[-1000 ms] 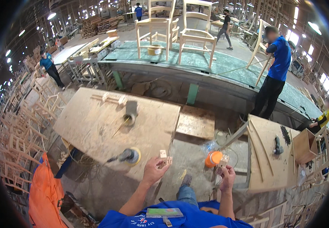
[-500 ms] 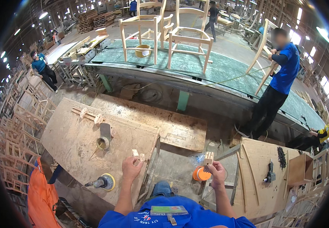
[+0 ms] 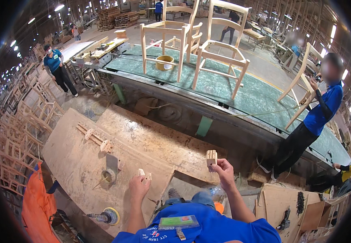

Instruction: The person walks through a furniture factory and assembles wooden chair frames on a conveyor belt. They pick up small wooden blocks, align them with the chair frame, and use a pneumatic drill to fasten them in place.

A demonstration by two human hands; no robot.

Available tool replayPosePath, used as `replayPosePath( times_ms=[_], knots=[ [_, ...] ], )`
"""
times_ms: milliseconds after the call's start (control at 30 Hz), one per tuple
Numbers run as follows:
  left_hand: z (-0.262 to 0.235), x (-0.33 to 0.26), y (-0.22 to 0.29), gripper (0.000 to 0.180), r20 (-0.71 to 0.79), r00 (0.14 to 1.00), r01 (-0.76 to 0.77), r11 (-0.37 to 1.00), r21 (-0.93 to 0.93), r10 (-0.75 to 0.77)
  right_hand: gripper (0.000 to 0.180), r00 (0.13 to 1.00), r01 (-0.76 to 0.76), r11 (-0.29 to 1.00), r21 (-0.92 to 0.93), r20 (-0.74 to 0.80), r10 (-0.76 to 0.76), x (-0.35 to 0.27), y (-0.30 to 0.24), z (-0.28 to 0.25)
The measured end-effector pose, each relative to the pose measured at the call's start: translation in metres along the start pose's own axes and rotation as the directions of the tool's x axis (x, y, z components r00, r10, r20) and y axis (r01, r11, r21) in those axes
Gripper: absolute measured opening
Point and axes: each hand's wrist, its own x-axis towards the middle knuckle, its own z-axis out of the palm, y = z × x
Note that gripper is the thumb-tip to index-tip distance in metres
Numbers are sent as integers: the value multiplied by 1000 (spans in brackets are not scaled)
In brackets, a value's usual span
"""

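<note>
Your left hand (image 3: 139,187) pinches a small wooden block (image 3: 144,175); your right hand (image 3: 224,172) grips a ridged wooden block (image 3: 211,157), both raised above the workbench (image 3: 78,162), seemingly being compared; matching them likely needs closer alignment.

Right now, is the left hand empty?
No, the left hand pinches a small wooden block at its fingertips, while the right hand holds up another wooden block.

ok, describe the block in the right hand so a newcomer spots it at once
Start at the big plywood workbench in front of the person. Above its right end, the right hand lifts a small pale wooden block at its fingertips. Unlike the smaller piece in the left hand, its top edge is notched.
</note>
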Motion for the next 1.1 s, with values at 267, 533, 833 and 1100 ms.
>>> replayPosePath(
  times_ms=[267,533,833,1100],
  knots=[
    [7,32,16,36,41,984,171,985,-14,-171,23,996,-52,998,20,75,50,97,-1,5],
    [21,68,36,37,14,937,344,930,126,-348,22,975,-127,989,70,195,111,230,8,35],
    [28,130,99,40,-32,779,622,766,162,-626,16,928,-226,973,48,315,200,387,-26,32],
    [48,183,152,42,-129,731,678,735,22,-670,16,897,-232,973,-3,385,215,474,-105,27]
  ],
)
